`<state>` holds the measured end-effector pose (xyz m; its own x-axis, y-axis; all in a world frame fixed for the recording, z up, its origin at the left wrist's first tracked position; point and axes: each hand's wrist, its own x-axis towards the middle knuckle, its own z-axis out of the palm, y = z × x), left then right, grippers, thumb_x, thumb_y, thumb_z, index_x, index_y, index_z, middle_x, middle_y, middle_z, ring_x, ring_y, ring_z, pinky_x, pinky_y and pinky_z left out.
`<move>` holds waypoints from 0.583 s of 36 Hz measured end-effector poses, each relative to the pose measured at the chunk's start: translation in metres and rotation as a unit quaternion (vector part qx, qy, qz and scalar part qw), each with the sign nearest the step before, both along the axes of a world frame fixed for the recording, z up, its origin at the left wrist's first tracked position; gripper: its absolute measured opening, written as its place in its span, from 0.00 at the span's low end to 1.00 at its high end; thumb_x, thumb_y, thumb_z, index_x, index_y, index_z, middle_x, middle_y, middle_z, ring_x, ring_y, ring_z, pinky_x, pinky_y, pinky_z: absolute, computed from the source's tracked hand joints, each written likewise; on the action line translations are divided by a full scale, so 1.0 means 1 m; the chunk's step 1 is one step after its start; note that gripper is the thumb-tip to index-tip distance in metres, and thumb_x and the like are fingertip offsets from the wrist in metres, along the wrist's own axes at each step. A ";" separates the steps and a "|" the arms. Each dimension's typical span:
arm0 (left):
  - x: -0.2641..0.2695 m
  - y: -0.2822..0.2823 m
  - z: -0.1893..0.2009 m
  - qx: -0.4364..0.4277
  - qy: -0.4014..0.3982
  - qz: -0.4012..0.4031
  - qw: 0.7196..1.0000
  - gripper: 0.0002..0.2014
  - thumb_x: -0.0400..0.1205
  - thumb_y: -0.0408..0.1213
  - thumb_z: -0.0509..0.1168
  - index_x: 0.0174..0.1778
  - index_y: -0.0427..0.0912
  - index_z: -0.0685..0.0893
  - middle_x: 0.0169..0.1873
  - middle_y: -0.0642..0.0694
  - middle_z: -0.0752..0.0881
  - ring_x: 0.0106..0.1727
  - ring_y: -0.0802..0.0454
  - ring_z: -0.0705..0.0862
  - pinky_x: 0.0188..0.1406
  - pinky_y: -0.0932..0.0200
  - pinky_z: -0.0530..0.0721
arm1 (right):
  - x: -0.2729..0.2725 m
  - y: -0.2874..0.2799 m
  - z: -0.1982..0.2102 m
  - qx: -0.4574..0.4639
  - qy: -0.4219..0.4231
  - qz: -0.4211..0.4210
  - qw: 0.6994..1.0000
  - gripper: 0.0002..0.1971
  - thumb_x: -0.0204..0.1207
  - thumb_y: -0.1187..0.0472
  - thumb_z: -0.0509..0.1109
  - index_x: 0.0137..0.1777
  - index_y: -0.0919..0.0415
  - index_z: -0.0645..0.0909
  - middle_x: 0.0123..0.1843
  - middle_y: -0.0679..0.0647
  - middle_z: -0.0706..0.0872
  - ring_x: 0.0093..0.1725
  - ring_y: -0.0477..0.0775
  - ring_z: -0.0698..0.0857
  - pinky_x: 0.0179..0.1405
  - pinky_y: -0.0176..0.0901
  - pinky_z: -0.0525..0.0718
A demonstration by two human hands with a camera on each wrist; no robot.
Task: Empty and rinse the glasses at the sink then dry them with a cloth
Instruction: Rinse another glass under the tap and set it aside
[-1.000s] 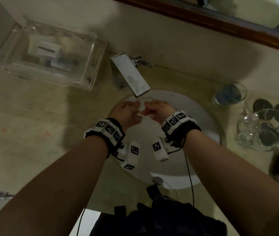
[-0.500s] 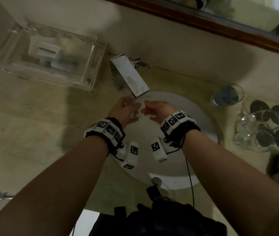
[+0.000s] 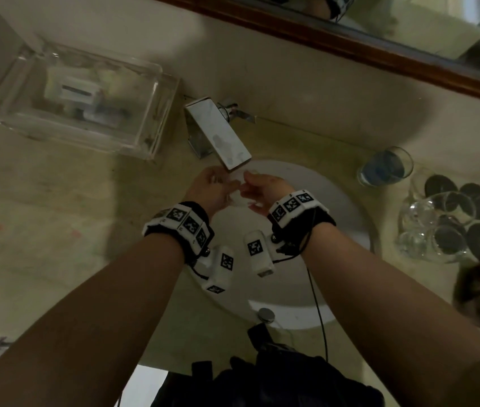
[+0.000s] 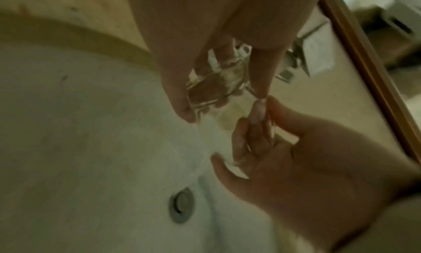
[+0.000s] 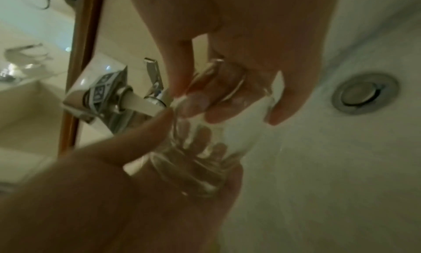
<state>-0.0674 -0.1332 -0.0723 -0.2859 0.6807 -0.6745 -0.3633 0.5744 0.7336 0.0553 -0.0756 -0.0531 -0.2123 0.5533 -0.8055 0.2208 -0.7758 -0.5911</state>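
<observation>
Both hands share the grip: left hand [image 3: 214, 190] and right hand [image 3: 265, 190] curl round one clear glass [image 5: 205, 149], held over the sink [image 3: 347, 218] under the faucet [image 3: 221, 133] (rinsing, I judge). Next: tip it out, then find a cloth.

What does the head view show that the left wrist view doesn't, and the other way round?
Head only: the clear box, the tumbler with blue contents, the glasses on dark coasters right of the basin. Left wrist only: fingers reaching into the glass, and the drain plug. Both: the left hand, right hand, faucet and sink.
</observation>
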 end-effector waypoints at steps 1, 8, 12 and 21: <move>0.000 -0.001 0.000 0.000 -0.012 0.017 1.000 0.12 0.81 0.32 0.70 0.59 0.41 0.81 0.47 0.44 0.83 0.40 0.49 0.84 0.39 0.52 0.85 | -0.001 0.000 0.001 -0.001 0.013 -0.006 1.000 0.07 0.79 0.59 0.70 0.39 0.56 0.79 0.33 0.50 0.86 0.35 0.46 0.83 0.41 0.42 0.75; -0.003 -0.001 0.002 -0.026 -0.095 0.055 0.994 0.15 0.84 0.36 0.67 0.65 0.39 0.79 0.40 0.44 0.84 0.30 0.52 0.84 0.32 0.55 0.88 | 0.003 0.001 -0.006 0.024 0.017 0.017 0.999 0.10 0.79 0.62 0.70 0.36 0.55 0.78 0.38 0.51 0.88 0.39 0.46 0.83 0.40 0.40 0.76; -0.004 0.001 -0.001 -0.005 -0.017 0.021 1.000 0.11 0.79 0.26 0.69 0.51 0.45 0.78 0.43 0.45 0.83 0.37 0.49 0.82 0.53 0.45 0.87 | 0.006 0.003 -0.005 -0.001 -0.015 0.031 0.999 0.09 0.79 0.54 0.70 0.38 0.54 0.80 0.33 0.45 0.88 0.39 0.45 0.82 0.48 0.45 0.75; -0.002 0.000 0.002 -0.026 -0.098 0.031 0.994 0.17 0.85 0.39 0.66 0.69 0.40 0.79 0.47 0.40 0.84 0.36 0.49 0.85 0.33 0.56 0.87 | 0.001 0.001 -0.005 0.015 0.025 0.021 0.999 0.09 0.80 0.63 0.69 0.37 0.56 0.77 0.38 0.53 0.86 0.40 0.48 0.83 0.39 0.39 0.77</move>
<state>-0.0691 -0.1331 -0.0707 -0.1860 0.6285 -0.7553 -0.5325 0.5815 0.6151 0.0565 -0.0745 -0.0583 -0.2742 0.5665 -0.7771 0.2224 -0.7488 -0.6243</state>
